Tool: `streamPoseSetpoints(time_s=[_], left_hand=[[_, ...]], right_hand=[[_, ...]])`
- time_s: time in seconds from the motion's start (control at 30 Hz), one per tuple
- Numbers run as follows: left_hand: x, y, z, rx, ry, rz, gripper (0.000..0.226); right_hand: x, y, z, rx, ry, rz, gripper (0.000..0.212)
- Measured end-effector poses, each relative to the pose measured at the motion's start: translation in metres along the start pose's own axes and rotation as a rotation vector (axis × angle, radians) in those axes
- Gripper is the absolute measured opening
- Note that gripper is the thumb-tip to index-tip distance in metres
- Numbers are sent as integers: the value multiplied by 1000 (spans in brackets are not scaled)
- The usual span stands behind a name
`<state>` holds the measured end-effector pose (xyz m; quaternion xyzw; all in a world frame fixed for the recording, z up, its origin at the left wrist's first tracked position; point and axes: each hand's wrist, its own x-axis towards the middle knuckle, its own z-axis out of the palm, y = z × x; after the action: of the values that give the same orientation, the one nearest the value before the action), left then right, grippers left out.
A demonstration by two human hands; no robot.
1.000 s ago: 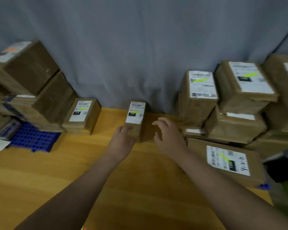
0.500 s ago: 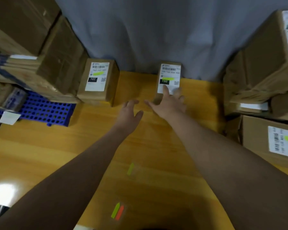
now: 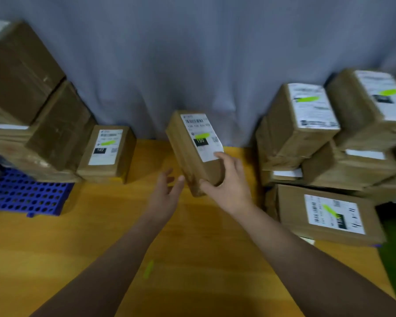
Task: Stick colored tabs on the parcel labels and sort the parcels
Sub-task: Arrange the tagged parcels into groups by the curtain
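My right hand (image 3: 226, 184) grips the near end of a small brown parcel (image 3: 190, 152) and holds it tilted above the wooden table (image 3: 105, 243). Its white label (image 3: 200, 136) reads 150 and carries a green tab. My left hand (image 3: 165, 195) hovers open just left of the parcel's near end, thumb close to its edge. A loose green tab (image 3: 148, 269) lies on the table between my forearms. Another labelled parcel (image 3: 106, 152), marked 102 with a green tab, stands at the back left.
A stack of large brown boxes (image 3: 28, 115) fills the left, above a blue perforated crate (image 3: 25, 195). Several tabbed parcels (image 3: 329, 138) are piled at the right, with a flat box (image 3: 329, 213) in front. A grey curtain (image 3: 192, 53) hangs behind.
My right hand went from touching the 150 parcel's label to gripping the parcel and lifting it off the table toward me. My left hand has stayed open beside it.
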<state>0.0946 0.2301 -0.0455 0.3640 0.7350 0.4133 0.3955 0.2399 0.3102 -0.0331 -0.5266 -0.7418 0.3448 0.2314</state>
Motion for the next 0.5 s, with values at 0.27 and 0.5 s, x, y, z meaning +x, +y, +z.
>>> streamPoseSetpoints(time_s=[0.27,0.5], left_hand=[[-47,129,61,-427,-132,240,28],[-60,198,102,-267,-242,378,15]], right_hand=[[-40,-27,-122,-42,365,-268,88],[-41,-26,-211,-170,587,-290,74]])
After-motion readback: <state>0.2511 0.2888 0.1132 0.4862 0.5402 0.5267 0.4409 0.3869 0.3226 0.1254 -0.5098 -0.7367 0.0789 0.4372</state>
